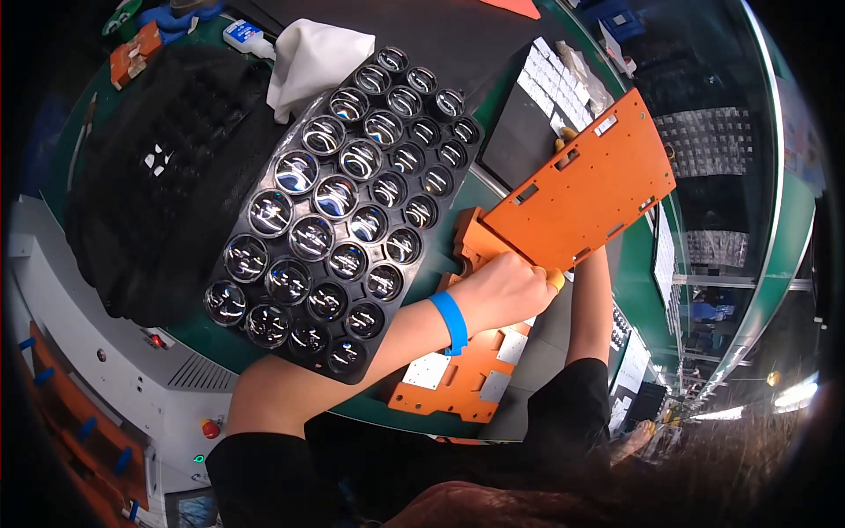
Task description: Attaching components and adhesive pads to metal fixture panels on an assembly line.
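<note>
A flat orange plate with small slots and holes is held up at a tilt, right of centre. My left hand, with a blue band on its wrist and yellow covers on its fingers, is closed at the plate's lower edge. My right forearm passes behind the plate. Only the yellow-covered fingertips of my right hand show, curled over the upper left edge; the rest is hidden. Below my left hand lies an orange fixture base with pale rectangular pads, partly covered by my left arm.
A black tray of clear round lenses stands left of my hands, overlapping my left forearm. A black cloth, white cloth and small bottle lie further left and back. Another person's hand shows at lower right.
</note>
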Demonstrator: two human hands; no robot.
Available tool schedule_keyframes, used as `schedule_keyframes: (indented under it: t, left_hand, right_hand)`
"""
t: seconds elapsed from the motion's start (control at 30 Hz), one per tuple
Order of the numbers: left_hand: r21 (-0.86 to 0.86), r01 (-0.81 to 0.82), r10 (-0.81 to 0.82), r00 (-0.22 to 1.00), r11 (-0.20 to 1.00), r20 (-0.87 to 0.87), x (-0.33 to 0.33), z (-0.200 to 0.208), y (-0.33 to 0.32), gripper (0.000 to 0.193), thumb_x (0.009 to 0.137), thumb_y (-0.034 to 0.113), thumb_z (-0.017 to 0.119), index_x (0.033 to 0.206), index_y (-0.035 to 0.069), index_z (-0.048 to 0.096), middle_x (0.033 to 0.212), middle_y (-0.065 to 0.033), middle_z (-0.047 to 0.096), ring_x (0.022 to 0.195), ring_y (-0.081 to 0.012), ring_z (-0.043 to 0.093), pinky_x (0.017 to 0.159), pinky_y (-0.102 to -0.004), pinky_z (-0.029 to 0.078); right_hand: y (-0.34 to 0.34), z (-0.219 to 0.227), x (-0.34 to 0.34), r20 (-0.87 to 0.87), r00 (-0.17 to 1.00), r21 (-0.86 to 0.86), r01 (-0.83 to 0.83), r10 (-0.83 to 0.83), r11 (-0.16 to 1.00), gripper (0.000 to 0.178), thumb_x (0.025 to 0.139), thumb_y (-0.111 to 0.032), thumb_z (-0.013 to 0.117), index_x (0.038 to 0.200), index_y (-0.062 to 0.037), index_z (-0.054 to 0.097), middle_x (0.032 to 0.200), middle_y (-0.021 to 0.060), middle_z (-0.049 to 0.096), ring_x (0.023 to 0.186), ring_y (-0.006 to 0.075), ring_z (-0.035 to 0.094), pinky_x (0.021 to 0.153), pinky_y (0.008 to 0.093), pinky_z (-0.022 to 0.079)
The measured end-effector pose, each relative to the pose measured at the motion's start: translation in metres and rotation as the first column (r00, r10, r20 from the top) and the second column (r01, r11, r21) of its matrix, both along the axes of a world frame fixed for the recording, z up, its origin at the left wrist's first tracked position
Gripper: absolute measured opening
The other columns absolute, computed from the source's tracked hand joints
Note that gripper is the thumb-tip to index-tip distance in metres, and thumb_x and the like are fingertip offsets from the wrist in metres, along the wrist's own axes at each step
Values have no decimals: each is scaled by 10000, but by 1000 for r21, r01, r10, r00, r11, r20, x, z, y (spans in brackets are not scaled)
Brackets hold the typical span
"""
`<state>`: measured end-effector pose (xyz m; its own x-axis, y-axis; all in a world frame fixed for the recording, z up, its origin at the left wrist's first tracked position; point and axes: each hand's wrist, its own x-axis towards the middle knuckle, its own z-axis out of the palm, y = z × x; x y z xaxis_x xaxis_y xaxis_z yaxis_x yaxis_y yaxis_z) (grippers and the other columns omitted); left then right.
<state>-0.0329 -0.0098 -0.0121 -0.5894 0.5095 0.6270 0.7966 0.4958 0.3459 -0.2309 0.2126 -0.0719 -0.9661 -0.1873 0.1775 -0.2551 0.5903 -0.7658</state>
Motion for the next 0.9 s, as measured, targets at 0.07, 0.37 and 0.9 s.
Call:
schedule_keyframes:
  t: [0.07, 0.37, 0.9]
  left_hand:
    - [44, -25, 25, 1000, 999, -3, 2, 1, -1, 75, 773, 102, 610, 785, 55, 667, 667, -89, 640, 617, -216, 668, 516, -321, 513]
    - [25, 18, -17, 999, 1000, -34, -1, 1, -2, 132, 822, 138, 601, 907, 46, 642, 637, -67, 608, 575, -221, 662, 504, -344, 526]
    - [118, 343, -362, 895, 932, 261, 5, 26, -2, 356, 825, 196, 710, 1180, 179, 685, 1117, -112, 606, 975, -266, 602, 840, -380, 502]
  right_hand:
    - [-2, 7, 3, -9, 1000, 14, 5, -4, 1000, 393, 893, -93, 650, 1249, 22, 529, 1121, 143, 643, 980, 183, 642, 852, 302, 503]
    - [19, 52, 41, -81, 994, 72, 76, -70, 994, 397, 897, -89, 646, 1257, 23, 521, 1123, 142, 638, 973, 182, 643, 848, 300, 505]
    - [3, 91, 263, 32, 931, -560, 317, -363, 765, 463, 889, -20, 648, 1317, 12, 472, 997, 55, 610, 749, 86, 531, 647, 212, 406]
